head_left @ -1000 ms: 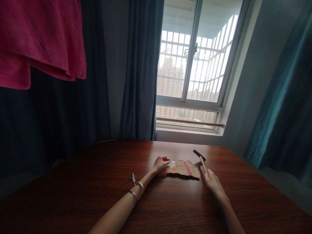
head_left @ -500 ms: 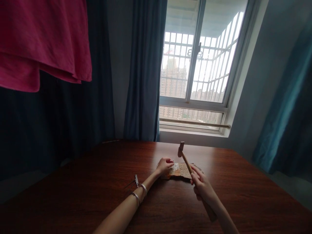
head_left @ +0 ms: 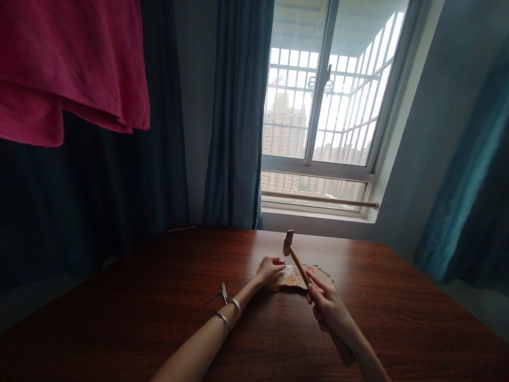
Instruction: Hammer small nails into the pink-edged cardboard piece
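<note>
My right hand (head_left: 328, 305) is wrapped around the wooden handle of a small hammer (head_left: 296, 260), whose head is raised above the table. The hammer head tilts toward my left hand (head_left: 271, 269). The left fingers pinch together at the left part of a tan, dotted, uneven-edged piece (head_left: 298, 277). Something small and slim shows at those fingertips, but its kind cannot be made out. White and reddish patches mark the tan piece, partly hidden by the hammer handle and both hands. Several thin metal rods (head_left: 224, 291) lie beside my left forearm.
A brown wood-grain table (head_left: 159, 318) stretches out under my arms. Behind it stand a barred window (head_left: 318, 106) and a blue curtain (head_left: 238, 116). Pink cloth (head_left: 71, 69) hangs at the upper left.
The hammer and my right hand have shifted slightly left, bringing the hammer head closer to my left fingertips. My left hand stays almost in place.
</note>
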`<state>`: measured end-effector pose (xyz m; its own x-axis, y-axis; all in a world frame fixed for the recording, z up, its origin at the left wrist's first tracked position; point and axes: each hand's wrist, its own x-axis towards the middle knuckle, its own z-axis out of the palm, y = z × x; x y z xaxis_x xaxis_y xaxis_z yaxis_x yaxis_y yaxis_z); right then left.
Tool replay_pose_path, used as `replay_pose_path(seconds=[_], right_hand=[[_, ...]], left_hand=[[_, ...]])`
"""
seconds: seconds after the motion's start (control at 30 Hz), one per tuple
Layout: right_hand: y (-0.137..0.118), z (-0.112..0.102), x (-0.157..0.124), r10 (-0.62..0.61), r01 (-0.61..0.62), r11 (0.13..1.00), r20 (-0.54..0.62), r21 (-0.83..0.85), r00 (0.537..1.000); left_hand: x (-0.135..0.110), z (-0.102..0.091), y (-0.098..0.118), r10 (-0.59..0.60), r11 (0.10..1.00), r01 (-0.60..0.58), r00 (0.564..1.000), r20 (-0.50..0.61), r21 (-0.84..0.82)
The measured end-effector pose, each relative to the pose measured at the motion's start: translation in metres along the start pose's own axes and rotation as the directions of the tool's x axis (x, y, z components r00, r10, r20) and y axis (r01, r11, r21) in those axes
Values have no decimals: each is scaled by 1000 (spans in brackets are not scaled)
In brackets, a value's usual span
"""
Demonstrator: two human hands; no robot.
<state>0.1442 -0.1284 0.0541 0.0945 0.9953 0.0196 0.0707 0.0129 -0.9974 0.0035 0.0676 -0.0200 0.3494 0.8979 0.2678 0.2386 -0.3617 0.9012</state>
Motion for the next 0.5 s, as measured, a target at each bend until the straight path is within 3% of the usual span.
replay_pose_path(seconds=[0.5], right_hand=[[-12,0,-7,108,-112,990,47,87,993]], left_hand=[[3,1,-7,28,996,-27,1000,-10,89]])
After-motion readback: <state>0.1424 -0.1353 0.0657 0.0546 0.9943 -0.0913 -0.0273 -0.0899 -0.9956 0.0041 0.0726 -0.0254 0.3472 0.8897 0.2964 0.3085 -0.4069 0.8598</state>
